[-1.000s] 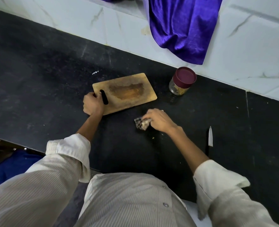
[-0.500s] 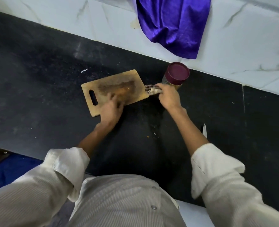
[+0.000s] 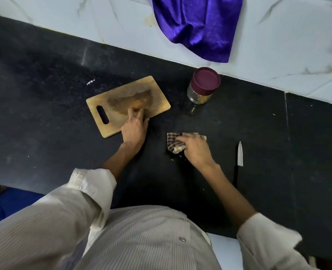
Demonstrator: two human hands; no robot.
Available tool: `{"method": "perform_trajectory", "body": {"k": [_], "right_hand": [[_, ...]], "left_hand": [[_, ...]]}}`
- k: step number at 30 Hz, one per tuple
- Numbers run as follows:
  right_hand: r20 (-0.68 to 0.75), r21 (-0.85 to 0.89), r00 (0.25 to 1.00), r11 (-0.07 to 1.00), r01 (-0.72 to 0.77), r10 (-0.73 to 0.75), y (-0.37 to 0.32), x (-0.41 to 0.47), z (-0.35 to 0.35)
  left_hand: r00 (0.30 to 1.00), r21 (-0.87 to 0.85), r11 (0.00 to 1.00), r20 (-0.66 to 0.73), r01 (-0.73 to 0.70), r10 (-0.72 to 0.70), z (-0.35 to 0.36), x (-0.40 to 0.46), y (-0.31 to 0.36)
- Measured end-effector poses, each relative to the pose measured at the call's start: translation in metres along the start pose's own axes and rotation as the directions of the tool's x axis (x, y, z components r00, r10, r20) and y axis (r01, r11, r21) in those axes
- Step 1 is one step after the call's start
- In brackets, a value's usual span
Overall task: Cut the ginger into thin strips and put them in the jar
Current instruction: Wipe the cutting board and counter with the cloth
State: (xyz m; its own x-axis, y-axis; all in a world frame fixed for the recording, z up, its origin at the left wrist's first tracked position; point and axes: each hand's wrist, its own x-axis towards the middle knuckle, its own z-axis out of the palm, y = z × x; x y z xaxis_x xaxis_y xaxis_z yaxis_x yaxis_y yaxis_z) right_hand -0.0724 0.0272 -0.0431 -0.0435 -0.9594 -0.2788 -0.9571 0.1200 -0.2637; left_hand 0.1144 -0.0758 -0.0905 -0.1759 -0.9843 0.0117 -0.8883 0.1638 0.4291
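A wooden cutting board [image 3: 110, 98] with a stained middle lies on the black counter. My left hand [image 3: 134, 127] rests on the board's near right edge with its fingers straight. My right hand [image 3: 195, 149] holds a striped cloth [image 3: 173, 142] down on the counter to the right of the board, fingers curled over it. A glass jar [image 3: 200, 96] with a maroon lid [image 3: 206, 80] stands closed behind the cloth. The knife [image 3: 240, 154] lies on the counter to the right of my right hand, tip pointing away. No ginger piece is visible.
A purple cloth [image 3: 198, 24] hangs down the white marble wall [image 3: 278, 45] behind the jar. Small crumbs dot the black counter [image 3: 44, 114] near the striped cloth. The counter's front edge runs just before my body.
My right hand has drawn the striped cloth back from beside the jar toward me. My left hand went from the board's handle to its right part.
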Motion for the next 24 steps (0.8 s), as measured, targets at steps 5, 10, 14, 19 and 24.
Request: {"method": "perform_trajectory", "body": {"k": [5,10,14,19,24], "right_hand": [[-0.014,0.064,1.0,0.998,0.028,-0.027,-0.009,0.007,-0.019],[0.056,0.006,0.986,0.987,0.16,-0.16,-0.039,0.048,-0.017],[0.126,-0.016,0.97,0.977,0.212,-0.208,-0.031,0.032,0.002],[0.199,-0.011,0.951,0.97,0.244,-0.237,0.03,-0.051,0.018],[0.263,0.101,0.956,0.989,0.108,-0.131,0.05,-0.066,0.004]], "left_hand": [[1.0,-0.077,0.997,0.025,0.012,-0.01,-0.01,-0.002,0.0],[1.0,-0.079,0.997,0.007,-0.009,0.01,-0.019,-0.023,-0.003],[0.994,-0.076,0.994,0.073,-0.075,0.081,-0.02,-0.04,0.002],[0.97,-0.146,0.98,0.177,-0.138,0.164,-0.007,-0.063,0.01],[0.963,-0.145,0.981,0.219,-0.127,0.157,0.004,-0.078,0.013]]}}
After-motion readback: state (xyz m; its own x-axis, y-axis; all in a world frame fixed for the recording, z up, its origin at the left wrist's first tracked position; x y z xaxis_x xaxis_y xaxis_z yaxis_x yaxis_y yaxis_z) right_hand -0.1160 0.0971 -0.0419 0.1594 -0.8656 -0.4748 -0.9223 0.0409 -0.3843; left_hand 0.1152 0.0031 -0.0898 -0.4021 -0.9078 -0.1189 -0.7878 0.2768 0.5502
